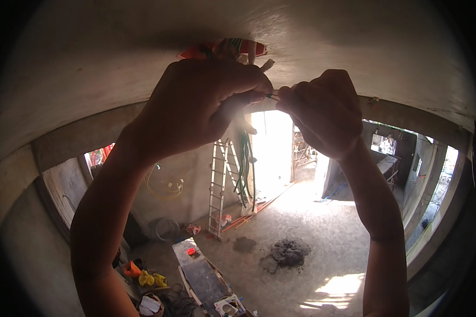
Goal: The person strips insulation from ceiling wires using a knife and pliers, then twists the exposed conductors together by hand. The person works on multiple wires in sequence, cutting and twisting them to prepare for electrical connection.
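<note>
1. We see a short end of green wire (270, 96) just below the ceiling, in the narrow gap between the two sets of fingertips, with a thin, pale strand at its right-hand end.
2. Our left hand (209, 103) has thumb and forefinger pinched together on the wire; the green tip pokes out to their right.
3. Our right hand (325, 113) has its fingers curled in and apparently clamped on the pale strand (the knuckles hide most of the grip, so we cannot tell how much is held).
4. The relation that counts, as we judge it, is this: the wire's visible length runs nearly level, left to right, straight from one pinch to the other. Both hands are about equally near, the left covering the green part, the right the pale end.
5. Behind the left hand, we find a red-orange ceiling opening (194, 52); below it, loose green wires (243, 161) hang lengthwise downward, in front of a stepladder (216, 195), well apart from the right hand.
</note>
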`<state>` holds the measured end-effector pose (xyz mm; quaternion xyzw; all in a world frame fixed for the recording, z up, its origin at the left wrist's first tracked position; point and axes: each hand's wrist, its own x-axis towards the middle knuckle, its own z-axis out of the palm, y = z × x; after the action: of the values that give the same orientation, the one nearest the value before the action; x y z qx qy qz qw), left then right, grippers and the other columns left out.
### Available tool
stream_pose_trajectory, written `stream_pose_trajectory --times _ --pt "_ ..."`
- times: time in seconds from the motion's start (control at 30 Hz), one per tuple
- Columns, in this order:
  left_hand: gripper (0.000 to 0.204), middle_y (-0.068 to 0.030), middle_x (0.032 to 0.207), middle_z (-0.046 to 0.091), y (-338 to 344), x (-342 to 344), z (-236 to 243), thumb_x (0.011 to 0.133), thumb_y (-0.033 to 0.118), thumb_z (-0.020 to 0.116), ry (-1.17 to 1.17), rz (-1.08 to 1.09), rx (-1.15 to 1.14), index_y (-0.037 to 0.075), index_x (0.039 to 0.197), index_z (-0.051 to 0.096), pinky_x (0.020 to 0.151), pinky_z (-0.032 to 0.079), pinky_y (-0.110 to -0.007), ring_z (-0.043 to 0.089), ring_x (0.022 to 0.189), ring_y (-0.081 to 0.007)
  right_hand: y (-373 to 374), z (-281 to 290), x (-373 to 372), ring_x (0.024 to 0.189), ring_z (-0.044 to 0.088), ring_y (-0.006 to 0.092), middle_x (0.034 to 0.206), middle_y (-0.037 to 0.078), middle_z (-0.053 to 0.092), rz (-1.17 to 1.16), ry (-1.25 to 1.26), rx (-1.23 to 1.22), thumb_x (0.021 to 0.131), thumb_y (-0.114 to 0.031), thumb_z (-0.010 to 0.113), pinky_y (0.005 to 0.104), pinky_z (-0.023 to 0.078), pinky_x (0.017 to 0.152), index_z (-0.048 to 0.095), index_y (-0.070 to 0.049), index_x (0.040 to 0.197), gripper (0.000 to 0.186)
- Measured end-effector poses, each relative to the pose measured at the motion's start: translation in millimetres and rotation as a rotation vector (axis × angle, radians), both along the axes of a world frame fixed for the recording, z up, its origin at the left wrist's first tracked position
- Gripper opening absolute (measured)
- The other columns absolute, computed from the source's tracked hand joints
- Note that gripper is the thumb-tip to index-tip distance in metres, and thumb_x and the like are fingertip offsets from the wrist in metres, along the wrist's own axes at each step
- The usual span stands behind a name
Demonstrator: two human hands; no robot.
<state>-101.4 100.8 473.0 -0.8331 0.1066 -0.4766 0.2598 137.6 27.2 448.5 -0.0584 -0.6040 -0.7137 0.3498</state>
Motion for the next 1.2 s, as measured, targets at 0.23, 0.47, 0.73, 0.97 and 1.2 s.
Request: stream_pose_trajectory --times 0.23,0.47,0.73,0.97,1.2 --pt "0.012 -0.0069 0.090 0.074 5 4 -7 0.093 0.007 0.073 -0.046 0.038 0.075 0.007 0.105 0.075 0.075 0.057 -0.037 0.074 0.082 -0.0237 -1 -8 -5 0.067 0.061 0.0150 0.079 -0.001 0.068 0.012 0.066 -0.147 0.076 -0.015 0.085 0.0336 0.043 0.064 0.074 -0.010 0.089 0.018" --pt "0.018 -0.0055 0.090 0.074 8 4 -4 0.090 0.008 0.074 -0.033 0.044 0.134 0.009 0.107 0.075 0.077 0.058 -0.036 0.074 0.084 -0.0226 -2 -29 -17 0.070 0.066 0.0199 0.080 0.004 0.071 0.277 0.450 -0.581 0.089 -0.014 0.076 0.0342 0.052 0.067 0.077 -0.009 0.088 0.005" --pt "0.024 -0.0059 0.094 0.074 6 1 -3 0.087 0.007 0.074 0.010 0.065 0.168 0.010 0.110 0.074 0.077 0.059 -0.037 0.074 0.085 -0.0219 -3 -32 -14 0.071 0.068 0.0191 0.079 0.005 0.071 0.280 0.439 -0.572 0.089 -0.012 0.076 0.0328 0.053 0.065 0.078 -0.008 0.087 0.006" --pt "0.021 -0.0043 0.094 0.072 9 0 -4 0.086 0.005 0.074 0.041 0.131 0.233 0.009 0.107 0.072 0.078 0.057 -0.039 0.071 0.087 -0.0253 -12 -22 -17 0.072 0.068 0.0147 0.078 0.004 0.072 0.257 0.481 -0.798 0.090 -0.015 0.079 0.0322 0.053 0.067 0.078 -0.007 0.088 0.009" --pt "0.014 -0.0069 0.090 0.067 6 1 -7 0.090 0.004 0.070 0.022 0.046 0.083 0.007 0.103 0.068 0.076 0.056 -0.041 0.069 0.085 -0.0277 -23 -9 -7 0.085 0.069 0.0152 0.096 0.002 0.074 0.247 0.471 -0.923 0.089 -0.020 0.082 0.0342 0.055 0.079 0.079 -0.012 0.103 0.017"
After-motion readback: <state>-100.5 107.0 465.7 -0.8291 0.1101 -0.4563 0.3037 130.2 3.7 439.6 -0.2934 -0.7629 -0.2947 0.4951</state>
